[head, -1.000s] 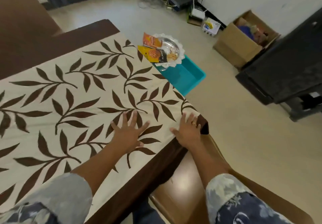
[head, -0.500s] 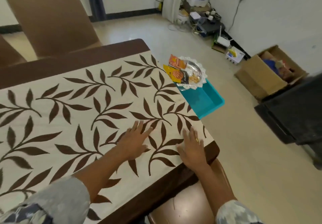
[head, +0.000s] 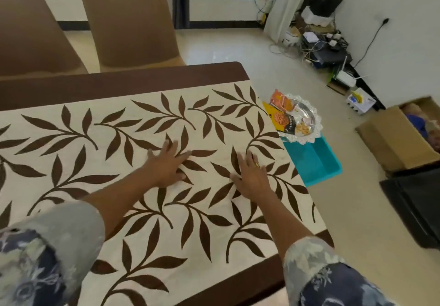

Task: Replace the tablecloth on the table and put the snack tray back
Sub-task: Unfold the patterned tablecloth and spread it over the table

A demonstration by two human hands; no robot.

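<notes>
A cream tablecloth with brown leaf sprigs lies flat over the dark wooden table. Both my hands rest palm-down on it with fingers spread and hold nothing: my left hand near the middle, my right hand closer to the table's right edge. The snack tray, a clear scalloped dish with orange and yellow snack packets, sits off the table to the right, on top of a teal plastic bin on the floor.
Two brown chairs stand at the table's far side. An open cardboard box and a black piece of furniture are on the floor at the right. Cables and electronic devices crowd the far wall.
Both hands have slid over the cloth away from the near right corner toward the table's middle. My view has lifted, bringing the chairs and the far wall into sight.
</notes>
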